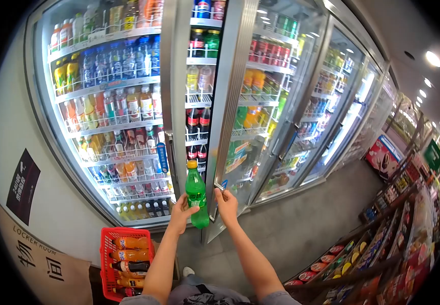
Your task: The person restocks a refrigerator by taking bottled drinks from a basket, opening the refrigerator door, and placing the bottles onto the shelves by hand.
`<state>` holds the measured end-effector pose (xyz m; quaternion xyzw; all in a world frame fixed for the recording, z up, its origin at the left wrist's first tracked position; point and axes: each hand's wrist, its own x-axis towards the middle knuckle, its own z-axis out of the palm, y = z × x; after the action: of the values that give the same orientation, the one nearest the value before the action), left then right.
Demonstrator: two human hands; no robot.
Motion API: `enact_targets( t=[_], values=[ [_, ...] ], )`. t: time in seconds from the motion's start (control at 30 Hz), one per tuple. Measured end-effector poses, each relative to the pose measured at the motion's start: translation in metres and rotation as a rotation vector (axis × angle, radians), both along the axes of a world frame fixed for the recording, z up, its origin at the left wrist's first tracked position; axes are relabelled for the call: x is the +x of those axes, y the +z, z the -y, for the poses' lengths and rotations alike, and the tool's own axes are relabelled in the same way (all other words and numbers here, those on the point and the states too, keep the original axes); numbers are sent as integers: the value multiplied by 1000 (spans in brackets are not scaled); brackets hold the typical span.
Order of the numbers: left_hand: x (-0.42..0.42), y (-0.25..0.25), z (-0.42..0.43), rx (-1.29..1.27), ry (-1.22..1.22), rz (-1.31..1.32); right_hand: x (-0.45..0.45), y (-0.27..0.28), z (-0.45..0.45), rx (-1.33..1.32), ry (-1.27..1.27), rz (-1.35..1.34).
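Observation:
My left hand (180, 214) is wrapped around a green plastic soda bottle (195, 185) with a yellow cap, held upright in front of the cooler. To its right, my right hand (227, 207) is closed at the edge of a glass cooler door (268, 127), on the door handle (219, 187). That door stands partly open. Through the gap show shelves with dark cola bottles (198, 121) and other drinks.
A red shopping basket (104, 264) with several orange and dark soda bottles stands at the lower left. A closed glass door fronts the stocked shelves (110, 127) on the left. Snack shelves (362, 254) line the right, across the grey floor (291, 213).

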<state>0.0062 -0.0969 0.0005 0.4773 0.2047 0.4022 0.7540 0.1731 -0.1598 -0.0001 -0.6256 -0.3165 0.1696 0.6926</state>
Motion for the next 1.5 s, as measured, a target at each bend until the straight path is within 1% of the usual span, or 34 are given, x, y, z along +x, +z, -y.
enact_targets(
  t=[0.1,0.17,0.23,0.3,0.43,0.5,0.53,0.57,0.67,0.73,0.77,0.8,0.83,0.9,0.93,0.97,1.0,1.03,1.13,1.17,1.23,1.27,1.3,1.37,1.4,1.43,1.5],
  values=[
    [6,-5,39,4,-86,5,8,-1,52,10,-21,-24],
    [13,-7,67,-10,-118,-8,20,-13,84,-26,-64,1],
    [22,-12,91,3,-151,-32,27,-9,117,108,-99,-36],
    [36,-15,114,13,-180,-12,42,-17,151,58,-143,-20],
    [71,-13,151,16,-286,-32,71,-21,212,41,-279,41],
    [94,-10,164,15,-316,-18,86,-19,239,101,-367,31],
    [105,-6,170,34,-344,-14,97,-20,252,110,-385,30],
    [115,-6,174,33,-360,-11,106,-20,269,64,-412,6],
    [148,-8,183,48,-406,18,130,-17,299,116,-496,-10],
    [162,0,191,36,-432,40,140,-11,313,127,-692,-69],
    [168,4,195,23,-442,56,143,-9,319,125,-706,-65],
    [172,10,198,19,-465,56,143,-7,323,76,-881,56],
    [179,9,199,17,-476,61,139,6,324,27,-1053,182],
    [194,7,198,9,-473,51,125,29,327,43,-1073,241],
    [202,6,196,10,-481,56,121,32,326,62,-1072,343],
    [208,5,194,8,-497,66,118,31,321,78,-1068,442],
    [213,3,191,6,-513,75,120,25,312,136,-994,367],
    [219,1,187,5,-517,76,125,25,304,115,-997,547],
    [232,3,168,16,-512,77,141,22,263,70,-783,421],
    [233,5,160,23,-508,72,147,24,245,81,-771,434],
    [239,8,137,34,-479,85,161,25,209,137,-523,330],
    [242,5,123,34,-476,70,168,25,192,131,-440,329],
    [244,4,108,34,-474,53,174,24,174,136,-422,339],
    [249,5,77,27,-459,61,191,22,134,139,-175,198],
    [252,6,60,31,-437,54,200,16,113,129,-95,191],
    [254,12,44,33,-415,46,209,13,94,134,-72,206],
    [257,19,8,42,-399,63,220,11,57,54,98,58]
  ],
)
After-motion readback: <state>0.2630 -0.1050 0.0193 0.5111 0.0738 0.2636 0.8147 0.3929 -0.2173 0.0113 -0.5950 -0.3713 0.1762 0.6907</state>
